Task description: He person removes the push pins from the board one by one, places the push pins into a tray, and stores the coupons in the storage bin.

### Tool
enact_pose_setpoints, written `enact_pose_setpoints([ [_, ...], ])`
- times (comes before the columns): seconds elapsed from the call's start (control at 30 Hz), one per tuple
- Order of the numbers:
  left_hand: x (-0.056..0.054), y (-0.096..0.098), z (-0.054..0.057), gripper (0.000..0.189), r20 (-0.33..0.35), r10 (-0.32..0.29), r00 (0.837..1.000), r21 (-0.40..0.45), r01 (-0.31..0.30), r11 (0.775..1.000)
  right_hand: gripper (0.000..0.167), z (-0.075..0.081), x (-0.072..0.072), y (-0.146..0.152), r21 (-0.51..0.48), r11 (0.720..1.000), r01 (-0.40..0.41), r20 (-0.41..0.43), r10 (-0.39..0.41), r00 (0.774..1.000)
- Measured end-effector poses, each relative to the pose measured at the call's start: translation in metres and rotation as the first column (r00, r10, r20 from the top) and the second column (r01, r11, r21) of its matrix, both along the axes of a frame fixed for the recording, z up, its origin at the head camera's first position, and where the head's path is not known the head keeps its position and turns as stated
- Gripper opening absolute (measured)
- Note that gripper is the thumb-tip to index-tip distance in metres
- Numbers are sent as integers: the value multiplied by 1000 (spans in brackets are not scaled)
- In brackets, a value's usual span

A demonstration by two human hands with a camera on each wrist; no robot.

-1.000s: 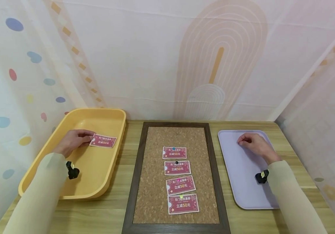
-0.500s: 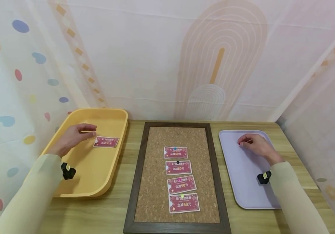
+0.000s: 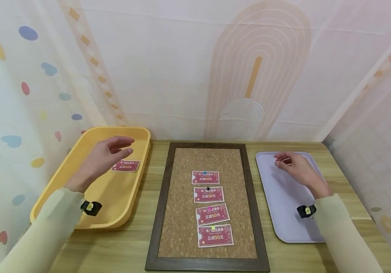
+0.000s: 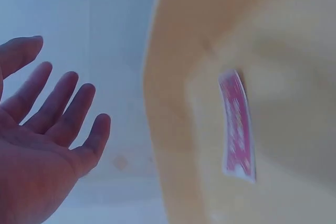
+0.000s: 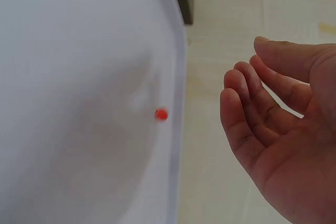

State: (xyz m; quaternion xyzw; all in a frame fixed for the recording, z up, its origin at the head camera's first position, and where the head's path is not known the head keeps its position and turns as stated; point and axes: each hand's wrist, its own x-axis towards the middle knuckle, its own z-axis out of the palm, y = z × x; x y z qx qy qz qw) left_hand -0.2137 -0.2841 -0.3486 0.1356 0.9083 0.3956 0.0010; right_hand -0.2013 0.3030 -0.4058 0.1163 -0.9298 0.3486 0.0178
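Note:
My left hand hovers over the yellow tub, its fingers loosely spread and holding nothing. Below it a red coupon lies on the tub's floor, partly covered by the hand in the head view; the left wrist view shows the whole coupon. My right hand is raised above the lavender tray with fingers loosely bent and nothing between them. A small red pushpin lies in that tray near its edge, hidden behind the hand in the head view.
Between the two containers lies a dark-framed corkboard. Several matching coupons are pinned down it in a column, with blue, black, pink and yellow-green pins. A printed cloth hangs behind the wooden table.
My left hand has let go of the coupon's corner, then lifted and shifted right. The red seen at my right fingertips half a second ago is gone from them, and that hand has risen slightly.

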Motion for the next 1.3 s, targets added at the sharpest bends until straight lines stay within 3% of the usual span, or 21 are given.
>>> enact_pose_setpoints([
  [0.1, 9, 19, 2, 44, -63, -24, 998, 20, 26, 999, 27, 4, 4, -10, -4, 1000, -3, -46, 3, 999],
  [0.33, 26, 59, 2, 37, -115, -71, 991, 54, 78, 996, 25, 15, 13, -35, -62, 998, -5, -79, 0, 997],
  [0.7, 37, 112, -13, 37, -234, -206, 950, 39, 220, 975, 15, 20, 17, -74, -122, 991, -61, -173, 39, 984],
  [1.07, 30, 148, -31, 36, -215, -283, 935, 21, 294, 956, 16, 24, 15, -107, -136, 980, -147, -126, 130, 984],
  [1.3, 18, 156, -45, 35, -173, -286, 942, -5, 290, 957, 17, 22, 9, -127, -126, 966, -225, -120, 210, 970],
])
